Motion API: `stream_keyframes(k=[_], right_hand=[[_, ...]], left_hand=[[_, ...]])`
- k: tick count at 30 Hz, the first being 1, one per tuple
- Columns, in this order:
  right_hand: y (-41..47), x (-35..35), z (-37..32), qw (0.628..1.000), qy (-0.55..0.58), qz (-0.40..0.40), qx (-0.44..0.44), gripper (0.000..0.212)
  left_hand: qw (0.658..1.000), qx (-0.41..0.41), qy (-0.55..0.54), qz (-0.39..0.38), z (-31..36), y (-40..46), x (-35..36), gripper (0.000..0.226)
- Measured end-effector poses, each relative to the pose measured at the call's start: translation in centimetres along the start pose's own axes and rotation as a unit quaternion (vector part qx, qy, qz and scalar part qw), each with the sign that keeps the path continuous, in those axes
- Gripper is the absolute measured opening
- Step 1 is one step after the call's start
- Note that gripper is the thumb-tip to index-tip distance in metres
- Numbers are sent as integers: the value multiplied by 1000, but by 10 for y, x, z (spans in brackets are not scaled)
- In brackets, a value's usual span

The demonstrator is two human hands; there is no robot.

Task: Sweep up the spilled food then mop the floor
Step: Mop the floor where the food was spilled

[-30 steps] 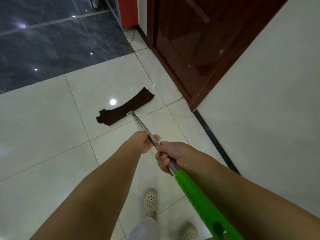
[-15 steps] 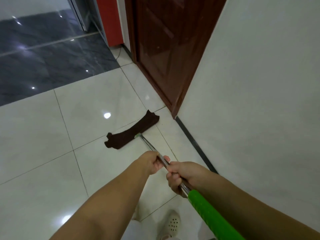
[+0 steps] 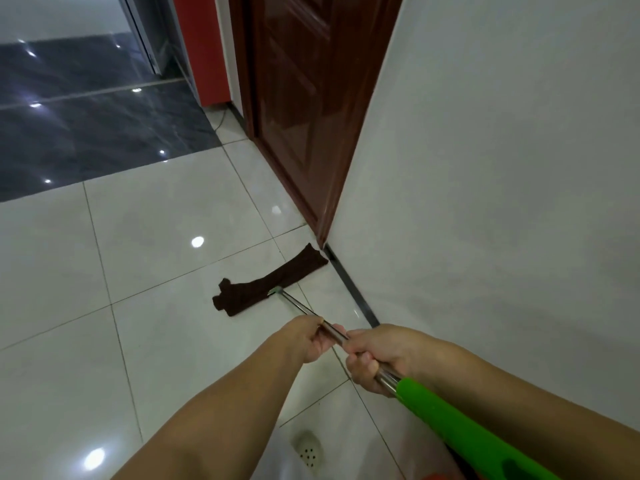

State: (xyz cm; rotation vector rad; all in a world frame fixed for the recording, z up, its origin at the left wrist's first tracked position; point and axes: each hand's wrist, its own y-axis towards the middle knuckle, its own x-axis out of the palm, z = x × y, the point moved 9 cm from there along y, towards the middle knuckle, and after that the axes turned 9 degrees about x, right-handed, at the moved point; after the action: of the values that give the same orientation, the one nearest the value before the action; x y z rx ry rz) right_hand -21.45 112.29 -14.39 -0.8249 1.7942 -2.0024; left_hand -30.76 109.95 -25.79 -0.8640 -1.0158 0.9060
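The mop cloth (image 3: 270, 282) has slid right since the earlier frame, its end now just beside the wall (image 3: 502, 168) near the door (image 3: 304, 109). It lies flat on glossy white floor tiles (image 3: 156, 341). The fingers of the left hand (image 3: 308, 341) and right hand (image 3: 377, 355) are curled round the mop handle (image 3: 388, 377).

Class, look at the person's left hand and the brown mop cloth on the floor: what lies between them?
In the head view, only the bare metal mop pole spans from the left hand to the brown mop cloth, above bare white floor tiles.
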Motion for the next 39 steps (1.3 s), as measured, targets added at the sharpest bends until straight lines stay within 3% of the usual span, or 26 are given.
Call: stream_keyframes(k=[12, 22, 30, 39], right_hand=[[25, 83, -83, 993, -119, 2, 6, 37], [27, 214, -199, 975, -213, 20, 55, 17], [52, 321, -265, 957, -283, 21, 52, 22], [66, 385, -309, 930, -366, 39, 17, 30]], left_hand=[[998, 45, -51, 8, 107, 18, -37, 27], [995, 34, -93, 16, 267, 42, -71, 22], [990, 56, -118, 56, 371, 69, -129, 27], [981, 99, -149, 77, 432, 78, -161, 37]])
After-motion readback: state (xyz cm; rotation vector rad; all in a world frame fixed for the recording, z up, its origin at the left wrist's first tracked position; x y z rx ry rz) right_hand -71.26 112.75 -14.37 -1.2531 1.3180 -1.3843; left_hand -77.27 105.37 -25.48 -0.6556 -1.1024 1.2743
